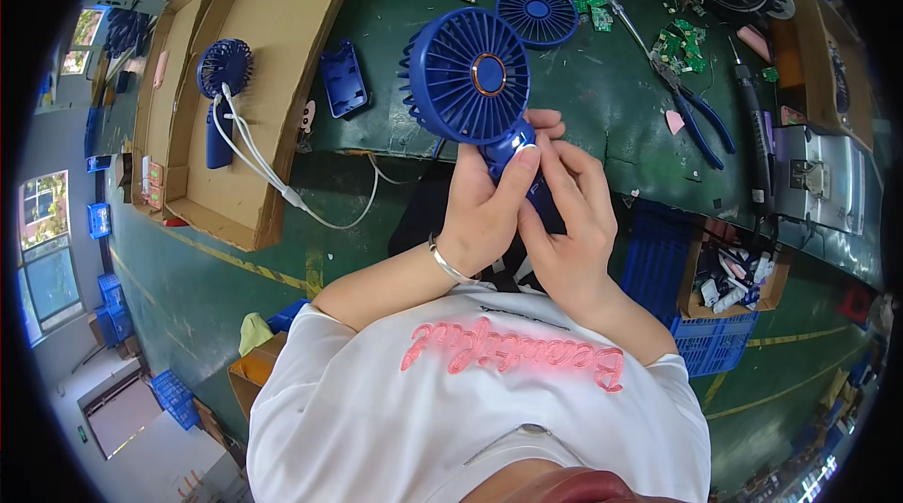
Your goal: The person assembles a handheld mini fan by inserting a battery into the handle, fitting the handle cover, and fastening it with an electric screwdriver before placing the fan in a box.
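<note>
Blue handheld fan (pixel 470 75) gripped by curled left hand (pixel 478 207) and curled right hand (pixel 576 207) above tabletop (pixel 607 103) edge; pliers (pixel 671 81) rightward, cardboard tray (pixel 273 42) leftward.

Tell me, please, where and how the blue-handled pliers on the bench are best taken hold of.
Probably around both handles of the pliers, from above and from the near side of the bench: the handles are spread and point to that side, while the metal head points away, beside green circuit boards.
</note>
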Demonstrator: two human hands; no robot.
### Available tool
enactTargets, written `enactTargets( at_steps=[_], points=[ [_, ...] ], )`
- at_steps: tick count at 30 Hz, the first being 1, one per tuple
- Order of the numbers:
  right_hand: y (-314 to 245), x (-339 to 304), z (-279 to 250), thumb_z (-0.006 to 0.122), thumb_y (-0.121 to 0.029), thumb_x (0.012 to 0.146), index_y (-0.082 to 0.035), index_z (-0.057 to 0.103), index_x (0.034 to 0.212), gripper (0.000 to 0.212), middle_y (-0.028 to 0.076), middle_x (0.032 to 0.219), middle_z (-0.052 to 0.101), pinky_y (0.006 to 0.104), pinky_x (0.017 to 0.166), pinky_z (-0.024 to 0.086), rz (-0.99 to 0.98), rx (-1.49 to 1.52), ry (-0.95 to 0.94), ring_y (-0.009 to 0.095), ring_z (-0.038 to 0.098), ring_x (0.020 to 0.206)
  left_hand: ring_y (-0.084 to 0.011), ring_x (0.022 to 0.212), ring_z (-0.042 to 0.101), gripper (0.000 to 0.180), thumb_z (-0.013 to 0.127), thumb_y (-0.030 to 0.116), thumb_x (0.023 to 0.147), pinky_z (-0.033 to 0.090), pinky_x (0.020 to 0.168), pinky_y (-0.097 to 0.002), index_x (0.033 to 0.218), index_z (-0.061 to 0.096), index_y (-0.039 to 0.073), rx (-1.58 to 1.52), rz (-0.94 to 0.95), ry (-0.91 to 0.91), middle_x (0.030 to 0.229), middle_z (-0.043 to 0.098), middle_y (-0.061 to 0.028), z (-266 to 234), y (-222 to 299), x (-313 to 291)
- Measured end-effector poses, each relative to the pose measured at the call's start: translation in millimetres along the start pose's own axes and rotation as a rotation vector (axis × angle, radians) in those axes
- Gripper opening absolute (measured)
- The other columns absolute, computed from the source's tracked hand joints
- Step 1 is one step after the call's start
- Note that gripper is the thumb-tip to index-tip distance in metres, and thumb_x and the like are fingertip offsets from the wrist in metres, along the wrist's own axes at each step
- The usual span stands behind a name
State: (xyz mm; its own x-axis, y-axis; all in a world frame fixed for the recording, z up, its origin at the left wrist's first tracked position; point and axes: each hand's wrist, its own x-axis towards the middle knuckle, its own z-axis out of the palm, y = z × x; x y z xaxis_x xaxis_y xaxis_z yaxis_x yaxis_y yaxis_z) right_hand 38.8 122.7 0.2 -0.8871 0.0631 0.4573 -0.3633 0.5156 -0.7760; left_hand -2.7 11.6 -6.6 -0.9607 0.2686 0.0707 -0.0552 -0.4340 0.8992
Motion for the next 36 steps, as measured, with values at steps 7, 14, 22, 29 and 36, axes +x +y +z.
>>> enactTargets(
  at_steps=[7,14,22,29,36],
  points=[
    [-13.7,-4.1,-6.5,0.071,0.004,0.072,0.008,0.056,0.120,0.050,0.021,0.114,0.055,0.0389,0.081,0.053,0.039,-0.166,-0.031,0.038,0.059,0.099,-0.0261,0.119,0.056,0.031,0.044,0.007,0.099,0.044,0.101,-0.0370,0.128,0.043,-0.005,0.111,-0.111,-0.058,0.126,0.056,-0.0179,3.0,5.6,1.2],
    [-11.4,-2.8,-11.9,0.076,-0.003,0.073,0.007,0.057,0.122,0.054,0.019,0.115,0.057,0.0359,0.081,0.055,0.013,-0.070,0.034,0.032,0.063,0.098,-0.0246,0.117,0.055,0.033,0.045,0.012,0.100,0.042,0.102,-0.0378,0.128,0.044,-0.005,0.146,-0.019,-0.053,0.125,0.056,-0.0160,-3.0,1.4,-4.1],
    [-26.0,-10.8,-14.9,0.071,-0.003,0.076,0.010,0.057,0.119,0.047,0.023,0.117,0.056,0.0350,0.079,0.055,-0.037,-0.172,0.081,0.035,0.063,0.101,-0.0292,0.122,0.051,0.039,0.041,0.016,0.101,0.039,0.106,-0.0413,0.133,0.038,-0.006,0.212,0.043,-0.208,0.131,0.051,-0.0202,3.1,7.4,-7.3],
    [-13.5,-8.2,-10.1,0.073,-0.005,0.074,0.008,0.056,0.122,0.053,0.021,0.114,0.058,0.0348,0.077,0.056,-0.050,-0.189,0.129,0.033,0.064,0.099,-0.0279,0.120,0.052,0.036,0.040,0.014,0.100,0.039,0.105,-0.0400,0.131,0.040,-0.005,0.323,0.063,-0.188,0.130,0.053,-0.0200,1.6,6.5,3.2],
    [-14.5,-3.1,-16.5,0.072,-0.002,0.072,0.003,0.060,0.119,0.049,0.017,0.115,0.059,0.0369,0.077,0.056,-0.011,-0.066,0.171,0.032,0.065,0.095,-0.0278,0.118,0.053,0.035,0.041,0.010,0.101,0.040,0.104,-0.0408,0.133,0.036,-0.004,0.378,0.114,-0.153,0.129,0.052,-0.0189,4.5,1.1,-1.5]
  ],
)
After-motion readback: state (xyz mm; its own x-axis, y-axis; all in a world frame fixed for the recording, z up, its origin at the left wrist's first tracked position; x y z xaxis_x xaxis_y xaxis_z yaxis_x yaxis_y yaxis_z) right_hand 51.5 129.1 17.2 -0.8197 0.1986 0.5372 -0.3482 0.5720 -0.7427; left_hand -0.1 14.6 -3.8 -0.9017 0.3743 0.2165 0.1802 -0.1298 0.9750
